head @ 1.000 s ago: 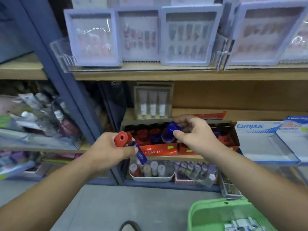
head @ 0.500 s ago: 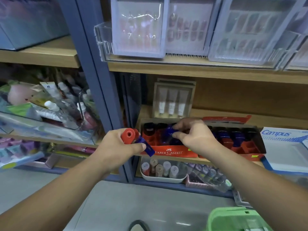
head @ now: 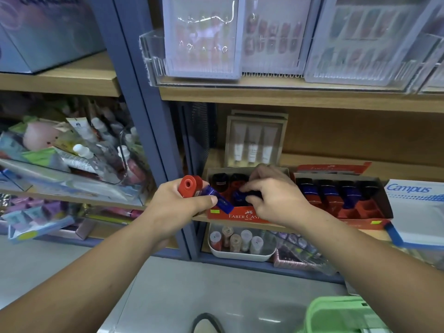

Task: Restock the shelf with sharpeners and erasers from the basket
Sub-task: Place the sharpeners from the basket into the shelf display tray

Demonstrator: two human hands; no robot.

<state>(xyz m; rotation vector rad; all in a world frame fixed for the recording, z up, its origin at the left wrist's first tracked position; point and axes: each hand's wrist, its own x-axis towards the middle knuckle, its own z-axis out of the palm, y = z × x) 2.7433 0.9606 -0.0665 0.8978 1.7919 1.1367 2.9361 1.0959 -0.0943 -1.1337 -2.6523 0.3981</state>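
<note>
My left hand (head: 177,207) grips two sharpeners just left of the display box: a red sharpener (head: 190,185) on top and a blue sharpener (head: 219,200) under my thumb. On the middle shelf stands a red Faber-Castell display box (head: 237,215) with red and blue sharpeners in slots. My right hand (head: 274,198) reaches into this box, its fingers curled round a blue sharpener (head: 238,196) that sits low in a front slot. A second sharpener box (head: 341,200) stands to the right, with some front slots bare. The green basket (head: 336,316) shows at the bottom right corner.
A blue shelf post (head: 144,121) rises just left of the box. A Campus box (head: 418,207) stands at the far right. A cream tube pack (head: 254,143) leans behind the sharpeners. A white tub of small bottles (head: 240,254) sits on the shelf below. Nail sets fill the top shelf.
My right hand has lowered the blue sharpener from above the box down into a front slot. My left hand keeps its two sharpeners. The view has shifted left and closer.
</note>
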